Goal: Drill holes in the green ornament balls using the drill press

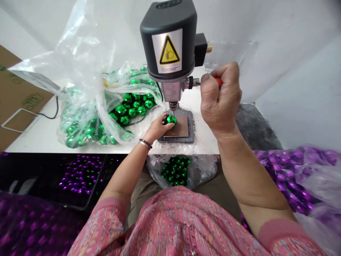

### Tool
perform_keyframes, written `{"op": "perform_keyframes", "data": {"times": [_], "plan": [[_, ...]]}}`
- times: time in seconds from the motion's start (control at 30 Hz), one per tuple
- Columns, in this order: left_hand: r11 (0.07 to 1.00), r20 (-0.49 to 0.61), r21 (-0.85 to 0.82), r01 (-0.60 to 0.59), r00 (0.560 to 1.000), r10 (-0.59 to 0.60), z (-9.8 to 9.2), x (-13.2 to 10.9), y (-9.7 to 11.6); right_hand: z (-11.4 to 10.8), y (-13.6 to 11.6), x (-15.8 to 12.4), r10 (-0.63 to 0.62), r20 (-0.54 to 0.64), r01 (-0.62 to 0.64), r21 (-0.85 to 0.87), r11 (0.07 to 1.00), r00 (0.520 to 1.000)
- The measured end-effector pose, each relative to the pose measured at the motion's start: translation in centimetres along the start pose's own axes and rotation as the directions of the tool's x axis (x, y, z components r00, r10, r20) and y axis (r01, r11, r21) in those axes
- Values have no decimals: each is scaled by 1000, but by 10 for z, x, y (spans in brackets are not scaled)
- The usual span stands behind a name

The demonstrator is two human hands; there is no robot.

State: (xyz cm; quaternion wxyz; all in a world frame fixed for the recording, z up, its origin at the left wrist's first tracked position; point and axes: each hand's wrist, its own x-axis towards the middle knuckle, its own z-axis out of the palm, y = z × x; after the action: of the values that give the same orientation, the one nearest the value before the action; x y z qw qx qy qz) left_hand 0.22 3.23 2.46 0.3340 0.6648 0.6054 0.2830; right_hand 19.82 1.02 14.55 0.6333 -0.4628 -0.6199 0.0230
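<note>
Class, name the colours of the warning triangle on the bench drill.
The warning triangle is yellow edged in black, clearest in the head view.

Green faceted glossy bauble point(170, 120)

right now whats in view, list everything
bench drill: 1, black and silver, on white table
red handle: 1, red, at drill's right side
green bauble: 1, green, under drill chuck
pad: 1, brown, on grey drill base
table baubles: many, green, in clear bag on table
lower baubles: many, green, in clear bag below table edge
tray baubles: many, purple, in black tray below table, left
right baubles: many, purple, in bag at right
cardboard: 1, brown, far left
wrist bands: 2, brown and silver, on left wrist
pink top: 1, pink, on the person
left hand: 1, on green bauble
right hand: 1, gripping red handle
</note>
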Motion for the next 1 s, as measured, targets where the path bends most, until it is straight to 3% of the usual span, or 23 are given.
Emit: {"op": "perform_keyframes", "data": {"times": [0.3,0.53,0.73,1.0], "plan": [[978,17,202,-44,999,41,5,1,27,-1,6,1,26,102,-32,62,998,994],[986,62,165,2,998,-13,3,4,19,-1,4,0,6,69,-12,80,997,998],[981,113,178,-77,992,57,-1,12,14,1,5,0,49,78,-50,17,999,996],[990,20,120,-74,997,72,13,11,8,-3,2,-2,36,71,-32,-64,997,997]]}}
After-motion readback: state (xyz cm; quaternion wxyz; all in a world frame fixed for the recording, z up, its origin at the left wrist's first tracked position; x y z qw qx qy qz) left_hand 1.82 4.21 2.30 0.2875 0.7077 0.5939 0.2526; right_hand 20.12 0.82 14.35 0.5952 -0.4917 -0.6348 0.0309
